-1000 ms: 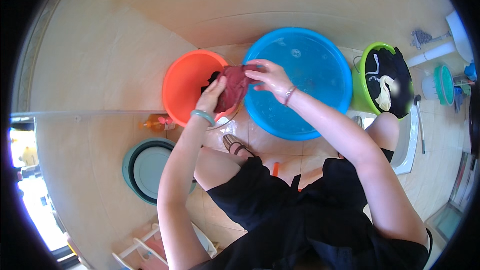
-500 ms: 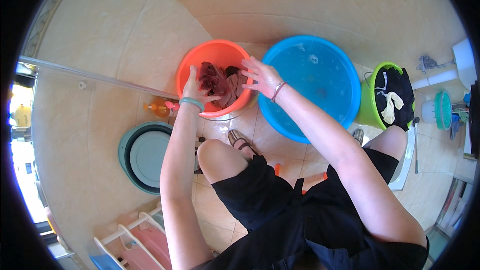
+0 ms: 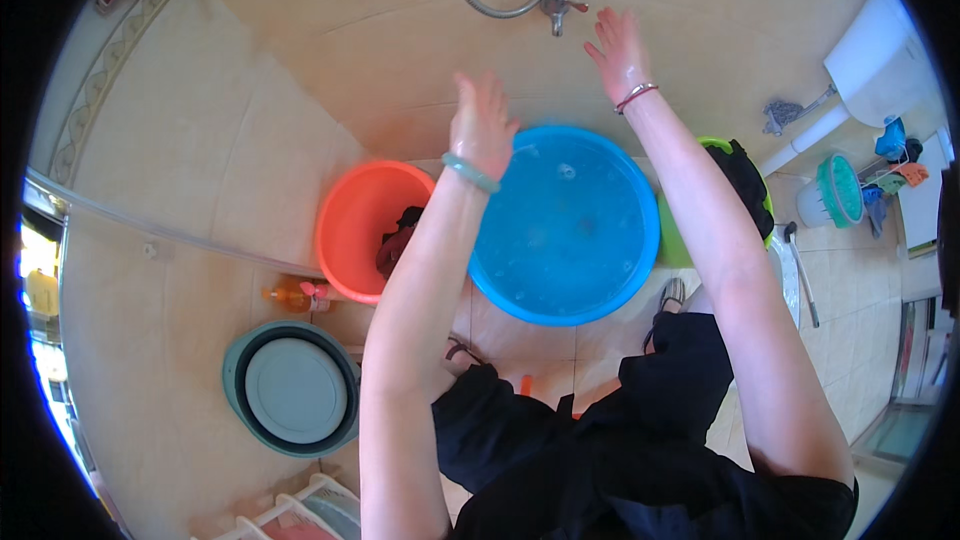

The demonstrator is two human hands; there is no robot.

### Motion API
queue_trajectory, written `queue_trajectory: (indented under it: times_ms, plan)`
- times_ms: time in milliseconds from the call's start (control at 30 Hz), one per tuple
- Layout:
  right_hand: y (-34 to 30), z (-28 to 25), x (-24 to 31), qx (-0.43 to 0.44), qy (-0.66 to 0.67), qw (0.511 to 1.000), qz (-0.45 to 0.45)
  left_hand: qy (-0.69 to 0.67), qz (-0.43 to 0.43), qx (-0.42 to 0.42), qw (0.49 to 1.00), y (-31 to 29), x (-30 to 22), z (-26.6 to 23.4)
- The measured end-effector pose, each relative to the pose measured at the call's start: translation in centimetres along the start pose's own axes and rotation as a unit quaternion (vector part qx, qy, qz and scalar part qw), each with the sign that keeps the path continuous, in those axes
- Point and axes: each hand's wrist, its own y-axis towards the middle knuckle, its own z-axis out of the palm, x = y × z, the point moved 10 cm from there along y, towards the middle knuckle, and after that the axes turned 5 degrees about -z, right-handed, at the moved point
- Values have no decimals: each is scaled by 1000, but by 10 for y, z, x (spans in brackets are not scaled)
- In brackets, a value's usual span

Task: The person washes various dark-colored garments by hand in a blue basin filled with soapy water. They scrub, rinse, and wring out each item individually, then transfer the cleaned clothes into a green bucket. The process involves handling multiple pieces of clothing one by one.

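Note:
Both of my hands are raised, wet and holding nothing. My left hand [image 3: 482, 125], below a green bangle, is over the far left rim of a big blue basin [image 3: 566, 319] of cloudy water with some suds. My right hand [image 3: 620, 50], fingers spread, is just right of a metal wall tap [image 3: 557, 12] with a red-tipped lever; I see a gap between them. At the left, an orange-red bucket [image 3: 342, 230] holds dark maroon and black clothes [image 3: 397, 245], partly hidden by my left forearm.
A lime-green bucket [image 3: 677, 237] with black clothing [image 3: 742, 180] stands right of the basin, partly behind my right arm. A grey-green tub [image 3: 237, 380], bottles [image 3: 290, 296] and a white rack [image 3: 290, 512] are at the left. A shower hose [image 3: 495, 10] loops above the tap.
Both hands have left the orange-red bucket and its clothes. They have risen and moved right, the right hand up beside the tap. The view has shifted, showing more wall and the hose.

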Motion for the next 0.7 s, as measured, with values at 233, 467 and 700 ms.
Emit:
queue_trajectory:
  times_ms: [233, 467, 700]
  plan:
    - [5, 13, 10, 28, -9, 1000, 4, 4, 12, 68, 998, 26, -5, 61]
    - [-6, 26, 2, 47, 46, 998, 2, 5, 3, 65, 998, 23, -2, 53]
    - [-99, -3, -76, 34, 100, 981, 163, -53, -34, -15, 998, -12, 55, -21]
